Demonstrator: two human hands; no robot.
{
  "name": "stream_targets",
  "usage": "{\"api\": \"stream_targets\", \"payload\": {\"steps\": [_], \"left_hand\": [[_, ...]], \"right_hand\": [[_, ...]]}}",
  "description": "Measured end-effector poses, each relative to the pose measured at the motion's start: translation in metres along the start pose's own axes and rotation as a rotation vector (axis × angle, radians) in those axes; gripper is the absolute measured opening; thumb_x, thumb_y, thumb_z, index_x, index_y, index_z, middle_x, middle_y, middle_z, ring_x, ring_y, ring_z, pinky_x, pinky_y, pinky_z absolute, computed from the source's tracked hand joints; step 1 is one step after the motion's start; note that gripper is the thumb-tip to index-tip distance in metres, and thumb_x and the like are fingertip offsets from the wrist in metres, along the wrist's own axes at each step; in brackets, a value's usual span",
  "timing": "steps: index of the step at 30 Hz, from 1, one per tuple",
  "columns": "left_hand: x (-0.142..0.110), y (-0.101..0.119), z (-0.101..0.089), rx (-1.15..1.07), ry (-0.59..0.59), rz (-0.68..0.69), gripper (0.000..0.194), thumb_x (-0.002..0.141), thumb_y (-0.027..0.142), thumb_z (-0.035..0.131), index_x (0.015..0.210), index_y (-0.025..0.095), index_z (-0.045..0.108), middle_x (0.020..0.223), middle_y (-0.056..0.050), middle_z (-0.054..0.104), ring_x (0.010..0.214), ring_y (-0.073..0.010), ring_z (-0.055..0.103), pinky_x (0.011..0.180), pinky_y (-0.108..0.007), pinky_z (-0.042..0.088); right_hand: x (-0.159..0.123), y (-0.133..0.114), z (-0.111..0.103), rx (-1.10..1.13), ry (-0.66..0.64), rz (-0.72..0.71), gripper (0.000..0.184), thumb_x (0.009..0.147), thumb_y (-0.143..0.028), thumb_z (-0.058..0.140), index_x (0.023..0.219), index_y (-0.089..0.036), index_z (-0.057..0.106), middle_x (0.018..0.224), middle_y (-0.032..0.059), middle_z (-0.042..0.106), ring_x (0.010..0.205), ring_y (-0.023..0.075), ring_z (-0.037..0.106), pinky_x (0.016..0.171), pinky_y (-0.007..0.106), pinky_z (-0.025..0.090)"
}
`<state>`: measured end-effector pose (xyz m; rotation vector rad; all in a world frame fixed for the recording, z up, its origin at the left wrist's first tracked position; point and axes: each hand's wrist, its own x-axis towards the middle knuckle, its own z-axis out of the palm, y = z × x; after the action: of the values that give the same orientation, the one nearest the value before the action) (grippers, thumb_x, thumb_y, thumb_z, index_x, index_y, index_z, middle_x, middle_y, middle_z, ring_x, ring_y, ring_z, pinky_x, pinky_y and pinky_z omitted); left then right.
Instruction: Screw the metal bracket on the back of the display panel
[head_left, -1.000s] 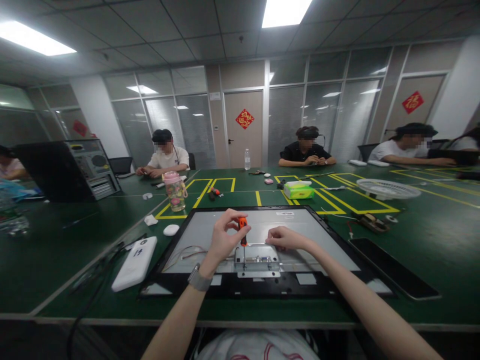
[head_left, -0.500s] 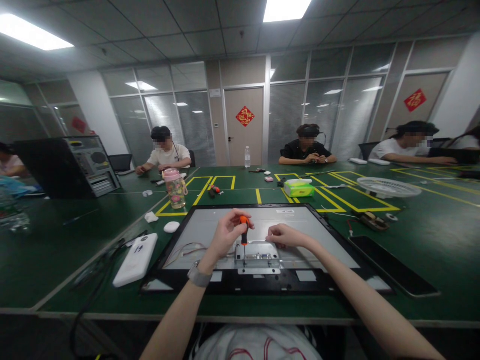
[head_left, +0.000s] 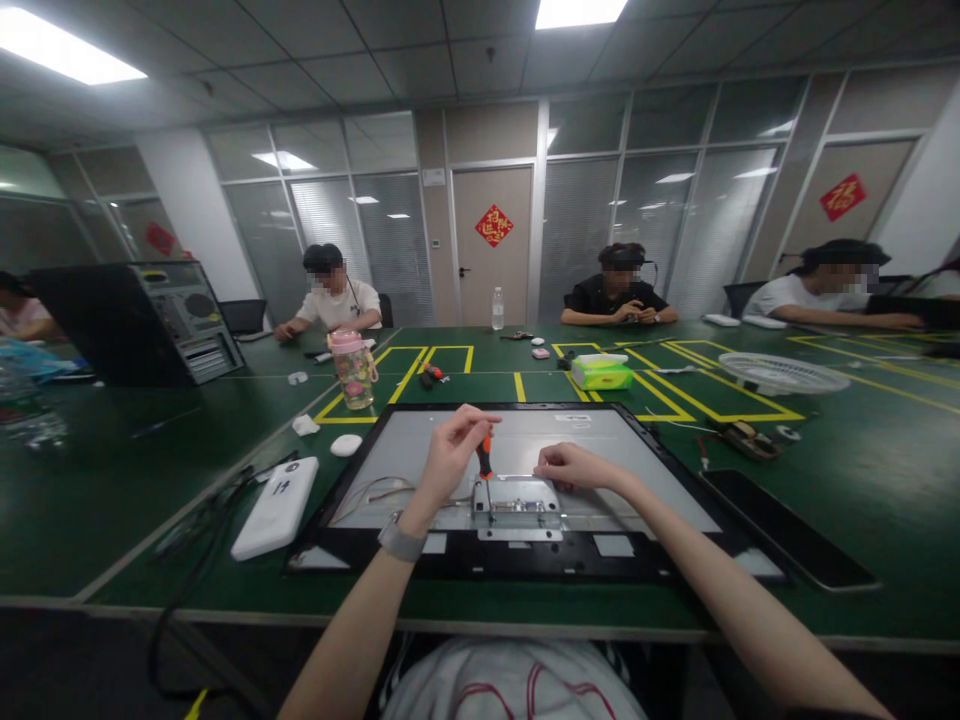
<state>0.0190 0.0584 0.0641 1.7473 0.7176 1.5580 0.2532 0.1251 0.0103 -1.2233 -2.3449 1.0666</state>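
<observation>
My left hand (head_left: pixel 457 444) is closed round the handle of an orange-and-black screwdriver (head_left: pixel 485 458), which stands nearly upright. Its shaft points down at the left end of a metal bracket (head_left: pixel 517 532) with connectors along it. The bracket sits on the back of a flat display panel (head_left: pixel 630 480), grey with a black frame. Over the bracket's right rear corner is my right hand (head_left: pixel 564 467), its fingers curled together; whatever they may hold is hidden. Thin cables (head_left: pixel 382 487) run across the panel to the bracket's left side.
Left of the panel lie a white power bank (head_left: pixel 276 508), a round white case (head_left: pixel 346 445) and black cables. A floral bottle (head_left: pixel 354 372) stands behind. A black phone (head_left: pixel 787 528) lies at right, a green tissue pack (head_left: pixel 602 373) farther back. Several people sit around the table.
My left hand has shifted its grip over the top of the screwdriver, and the handle leans slightly differently. My right hand stays by the bracket. The camera view has shifted slightly.
</observation>
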Motion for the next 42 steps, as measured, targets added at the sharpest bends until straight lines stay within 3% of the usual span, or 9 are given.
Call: {"api": "stream_targets", "payload": {"steps": [7,12,16,18,23,30,33,37,42], "left_hand": [[0.0026,-0.0048,-0.0014,-0.311,-0.085,-0.133,0.025,0.086,0.034,0.052,0.097,0.013,0.062,0.093,-0.009,0.067,0.085,-0.0187,0.064,0.082,-0.033,0.049],[0.0019,-0.0041,-0.0018,-0.212,-0.131,-0.132,0.027,0.085,0.034,0.055,0.099,0.013,0.063,0.096,-0.010,0.066,0.083,-0.0180,0.064,0.078,-0.032,0.050],[0.0023,-0.0044,-0.0024,0.020,-0.032,-0.023,0.017,0.077,0.031,0.067,0.082,0.015,0.068,0.079,-0.003,0.059,0.071,-0.0117,0.056,0.065,-0.023,0.045],[0.0031,-0.0052,-0.0024,0.081,0.011,0.004,0.019,0.080,0.033,0.062,0.082,0.015,0.069,0.080,-0.003,0.057,0.071,-0.0108,0.053,0.065,-0.022,0.044],[0.0036,-0.0061,-0.0012,-0.168,-0.062,-0.066,0.034,0.089,0.033,0.041,0.100,0.012,0.065,0.093,-0.010,0.064,0.084,-0.0176,0.061,0.077,-0.030,0.049],[0.0021,-0.0021,0.0013,-0.026,0.011,-0.127,0.033,0.074,0.034,0.067,0.101,0.014,0.067,0.080,-0.005,0.067,0.067,-0.0139,0.063,0.066,-0.026,0.052],[0.0028,-0.0035,0.0023,0.012,0.030,-0.085,0.028,0.080,0.034,0.060,0.098,0.014,0.069,0.079,-0.004,0.065,0.069,-0.0120,0.060,0.067,-0.024,0.050],[0.0023,-0.0046,0.0044,-0.092,-0.073,-0.115,0.037,0.089,0.034,0.045,0.118,0.015,0.059,0.100,-0.010,0.065,0.080,-0.0150,0.062,0.074,-0.029,0.051],[0.0013,-0.0036,0.0057,0.016,-0.045,-0.105,0.032,0.080,0.032,0.062,0.108,0.016,0.062,0.084,-0.003,0.061,0.071,-0.0117,0.059,0.068,-0.024,0.048]], "right_hand": [[-0.0025,-0.0041,-0.0009,0.002,-0.003,0.021,0.040,0.078,-0.055,0.055,0.076,-0.015,0.054,0.055,-0.0031,0.051,0.045,0.0080,0.046,0.041,0.019,0.035],[-0.0017,-0.0021,-0.0008,-0.006,0.006,-0.007,0.042,0.077,-0.057,0.055,0.075,-0.015,0.055,0.054,-0.0032,0.050,0.045,0.0079,0.045,0.042,0.019,0.034],[-0.0016,-0.0016,-0.0008,0.009,-0.002,0.003,0.041,0.078,-0.056,0.055,0.076,-0.015,0.055,0.054,-0.0033,0.050,0.045,0.0076,0.045,0.042,0.019,0.034],[-0.0017,-0.0018,-0.0010,0.010,-0.003,0.000,0.040,0.078,-0.055,0.055,0.076,-0.015,0.055,0.054,-0.0032,0.050,0.045,0.0076,0.045,0.042,0.019,0.034],[-0.0019,-0.0025,-0.0013,-0.002,0.001,-0.001,0.040,0.079,-0.054,0.055,0.076,-0.015,0.054,0.054,-0.0031,0.051,0.045,0.0080,0.045,0.042,0.019,0.033],[-0.0021,-0.0030,-0.0014,-0.001,-0.004,0.007,0.040,0.078,-0.055,0.055,0.074,-0.015,0.053,0.055,-0.0035,0.050,0.045,0.0076,0.045,0.043,0.019,0.036],[-0.0019,-0.0020,-0.0012,0.003,-0.005,0.000,0.039,0.079,-0.054,0.054,0.075,-0.015,0.053,0.054,-0.0033,0.050,0.045,0.0076,0.045,0.043,0.019,0.035],[-0.0012,-0.0005,-0.0008,0.004,-0.008,0.014,0.040,0.078,-0.055,0.055,0.075,-0.015,0.053,0.054,-0.0035,0.050,0.044,0.0073,0.045,0.041,0.018,0.034],[-0.0012,-0.0007,-0.0007,0.009,-0.010,-0.007,0.040,0.079,-0.055,0.054,0.076,-0.015,0.053,0.054,-0.0034,0.050,0.044,0.0074,0.044,0.041,0.018,0.034]]}}
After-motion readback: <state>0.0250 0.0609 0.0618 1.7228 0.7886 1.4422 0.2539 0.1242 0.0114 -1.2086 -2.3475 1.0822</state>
